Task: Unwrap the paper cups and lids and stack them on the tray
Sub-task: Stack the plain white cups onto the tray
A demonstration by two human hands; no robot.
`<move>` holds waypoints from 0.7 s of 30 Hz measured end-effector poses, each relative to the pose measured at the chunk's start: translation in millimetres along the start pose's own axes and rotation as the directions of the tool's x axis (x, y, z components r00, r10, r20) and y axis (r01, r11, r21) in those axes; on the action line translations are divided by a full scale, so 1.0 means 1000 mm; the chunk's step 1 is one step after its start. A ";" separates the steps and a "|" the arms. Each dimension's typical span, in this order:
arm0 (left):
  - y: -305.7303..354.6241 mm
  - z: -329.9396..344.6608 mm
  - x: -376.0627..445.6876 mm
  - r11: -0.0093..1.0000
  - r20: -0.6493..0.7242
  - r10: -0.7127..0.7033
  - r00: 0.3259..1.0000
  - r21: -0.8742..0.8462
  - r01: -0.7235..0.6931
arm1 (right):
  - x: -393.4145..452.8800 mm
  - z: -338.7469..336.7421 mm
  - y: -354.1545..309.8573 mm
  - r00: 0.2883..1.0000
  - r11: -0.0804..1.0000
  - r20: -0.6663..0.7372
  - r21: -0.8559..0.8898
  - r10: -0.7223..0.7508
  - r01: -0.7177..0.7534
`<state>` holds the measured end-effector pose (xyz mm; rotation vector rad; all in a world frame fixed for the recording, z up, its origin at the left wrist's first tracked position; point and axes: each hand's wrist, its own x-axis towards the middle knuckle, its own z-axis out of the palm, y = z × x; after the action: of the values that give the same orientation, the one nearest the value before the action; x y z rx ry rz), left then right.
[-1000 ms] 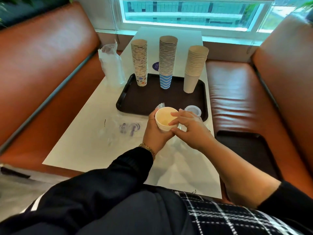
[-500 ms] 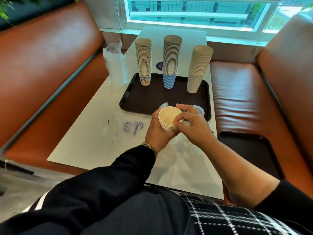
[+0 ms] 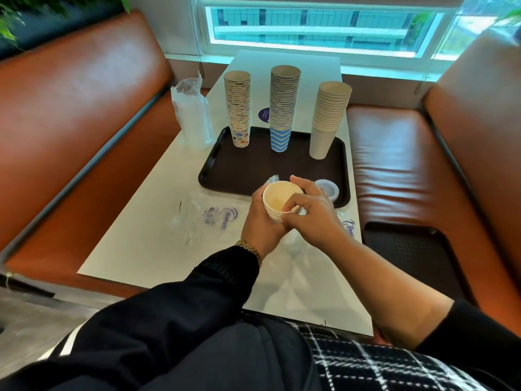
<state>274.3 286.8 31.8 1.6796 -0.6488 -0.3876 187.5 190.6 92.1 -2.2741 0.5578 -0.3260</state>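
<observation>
A short stack of cream paper cups (image 3: 282, 203) is held just below the middle of the frame, above the near edge of the dark brown tray (image 3: 248, 176). The stack is gripped from the left side by the left hand (image 3: 262, 224), whose fingers are curled round its wall. The rim of the top cup is pinched by the right hand (image 3: 310, 213), with the thumb and forefinger closed on the near edge and the other fingers arched over the far edge.

On the tray, three tall stacks of upturned cups are stood in a row in the upper middle of the frame: a stack with small coloured prints (image 3: 238, 105) on the left, a stack ending in a blue zigzag cup (image 3: 283, 108) in the centre, and a plain beige stack (image 3: 328, 119) on the right. A small pile of white lids (image 3: 327, 189) is seen on the tray's near right corner, just beside the right hand and partly hidden by it.

The tray is set on a white table (image 3: 135, 249). A wrapped sleeve of lids (image 3: 191, 114) is stood upright at the upper left, just beside the tray. Empty clear wrappers (image 3: 208, 218) with blue print are spread flat on the table left of the hands. Orange-brown benches (image 3: 70, 108) are seen on both sides.
</observation>
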 end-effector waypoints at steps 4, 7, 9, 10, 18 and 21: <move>0.003 0.001 -0.001 1.000 0.004 0.004 1.000 0.022 -0.004 | 0.001 0.002 0.001 0.998 0.997 -0.046 0.077 0.036 -0.033; 0.005 0.001 -0.003 0.999 -0.010 -0.005 1.000 0.032 0.005 | 0.000 0.001 0.000 0.994 0.979 -0.071 0.194 0.078 -0.063; 0.005 0.001 -0.004 0.999 -0.029 -0.007 1.000 0.049 0.008 | 0.000 -0.001 -0.003 0.992 0.957 -0.081 0.283 0.094 -0.067; 0.005 0.001 -0.004 0.998 -0.034 -0.009 0.999 0.056 0.011 | 0.000 -0.004 -0.006 0.992 0.944 -0.080 0.321 0.101 -0.070; 0.010 0.002 -0.009 0.998 -0.054 0.018 0.998 0.058 -0.015 | 0.009 -0.014 -0.009 0.994 0.937 -0.041 0.340 0.099 -0.080; 0.011 0.001 -0.009 0.998 -0.048 0.028 0.998 0.065 -0.024 | 0.011 -0.013 -0.010 0.996 0.946 -0.019 0.315 0.085 -0.074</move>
<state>263.7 290.3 41.8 1.7353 -0.6524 -0.3089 194.7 183.7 108.4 -1.9367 0.5691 -0.3833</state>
